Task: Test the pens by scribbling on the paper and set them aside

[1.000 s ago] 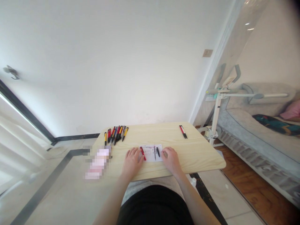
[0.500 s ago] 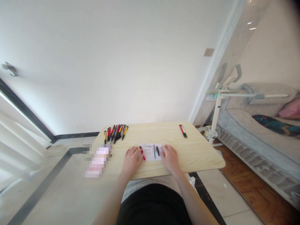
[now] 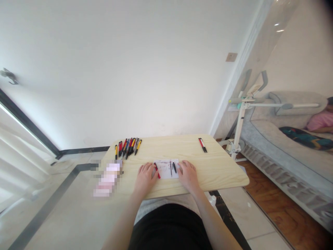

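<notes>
A white sheet of paper (image 3: pixel 163 173) with dark and reddish marks lies near the front edge of the table. My left hand (image 3: pixel 145 177) rests palm down at its left edge, fingers loosely spread and bent, beside red and black pen parts (image 3: pixel 157 170). On the paper's right half lie a thin dark stick like a pen refill (image 3: pixel 171 169) and a short black pen part (image 3: pixel 174 167). At the right edge of the paper, my right hand (image 3: pixel 188 175) rests with fingers apart. Neither hand appears to grip anything.
A bunch of red, yellow, black and grey pens (image 3: pixel 127 147) lies at the table's back left. Two pens (image 3: pixel 202 145) lie at the back right of the wooden table (image 3: pixel 221 173). A blurred-out pink item (image 3: pixel 108 178) is at left. Exercise equipment (image 3: pixel 240 121) and a sofa (image 3: pixel 265 123) stand right.
The view has shifted very slightly. Both hands and the pen parts stay in place on the table. More of a pink-clothed person shows at the far right on the sofa.
</notes>
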### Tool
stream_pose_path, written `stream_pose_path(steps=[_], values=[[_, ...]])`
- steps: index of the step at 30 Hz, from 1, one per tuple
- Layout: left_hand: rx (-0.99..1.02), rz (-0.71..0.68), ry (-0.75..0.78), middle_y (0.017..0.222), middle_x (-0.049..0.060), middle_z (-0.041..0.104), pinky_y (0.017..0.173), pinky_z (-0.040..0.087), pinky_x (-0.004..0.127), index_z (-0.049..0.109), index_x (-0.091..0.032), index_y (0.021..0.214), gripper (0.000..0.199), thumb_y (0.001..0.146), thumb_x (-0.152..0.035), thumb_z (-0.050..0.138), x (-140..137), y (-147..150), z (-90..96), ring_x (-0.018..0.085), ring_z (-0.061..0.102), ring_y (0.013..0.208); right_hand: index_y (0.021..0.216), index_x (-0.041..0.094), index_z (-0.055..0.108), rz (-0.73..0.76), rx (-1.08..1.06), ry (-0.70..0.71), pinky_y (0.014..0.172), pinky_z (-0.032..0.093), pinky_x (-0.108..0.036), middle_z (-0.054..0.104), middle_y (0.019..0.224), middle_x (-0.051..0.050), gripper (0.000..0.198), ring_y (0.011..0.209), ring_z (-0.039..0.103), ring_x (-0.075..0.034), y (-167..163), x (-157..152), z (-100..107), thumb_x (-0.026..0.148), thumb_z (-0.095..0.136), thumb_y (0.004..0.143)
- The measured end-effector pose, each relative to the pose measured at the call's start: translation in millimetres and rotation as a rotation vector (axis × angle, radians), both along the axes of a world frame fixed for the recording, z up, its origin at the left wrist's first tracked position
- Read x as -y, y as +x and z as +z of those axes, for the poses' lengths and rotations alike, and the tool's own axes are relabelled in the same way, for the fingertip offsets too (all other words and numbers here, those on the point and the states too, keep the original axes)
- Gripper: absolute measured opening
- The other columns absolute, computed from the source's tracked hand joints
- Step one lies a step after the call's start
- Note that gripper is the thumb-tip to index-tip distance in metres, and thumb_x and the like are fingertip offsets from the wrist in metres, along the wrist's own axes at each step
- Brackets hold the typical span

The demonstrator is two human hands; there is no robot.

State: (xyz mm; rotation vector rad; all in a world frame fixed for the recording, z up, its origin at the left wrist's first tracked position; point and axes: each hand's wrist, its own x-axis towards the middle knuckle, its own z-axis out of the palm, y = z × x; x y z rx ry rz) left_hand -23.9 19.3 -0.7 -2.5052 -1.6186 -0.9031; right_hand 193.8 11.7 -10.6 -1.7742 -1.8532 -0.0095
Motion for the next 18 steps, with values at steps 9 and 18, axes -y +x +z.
stream_pose_path(steps=[9,18], values=[[-0.006,0.002,-0.012,0.11,0.008,0.055,0.096,0.032,0.042,0.052,-0.021,0.105,0.027,0.081,-0.029,0.044,0.8,0.7,1.3,0.022,0.046,0.109,0.096,0.022,0.06,0.014,-0.024,0.032,0.089,0.03,-0.034,0.055,0.105,-0.008,0.022,0.101,0.046,-0.022,-0.2,0.2,0.5,0.023,0.053,0.076],[-0.004,0.015,-0.013,0.111,0.009,0.055,0.097,0.03,0.041,0.051,-0.019,0.108,0.03,0.082,-0.031,0.043,-0.5,-0.5,-2.1,0.023,0.045,0.11,0.079,0.017,0.061,0.043,-0.178,0.075,0.078,0.037,-0.029,0.06,0.082,-0.005,0.015,0.081,0.053,-0.018,6.9,-0.5,2.3,0.018,0.047,0.076]])
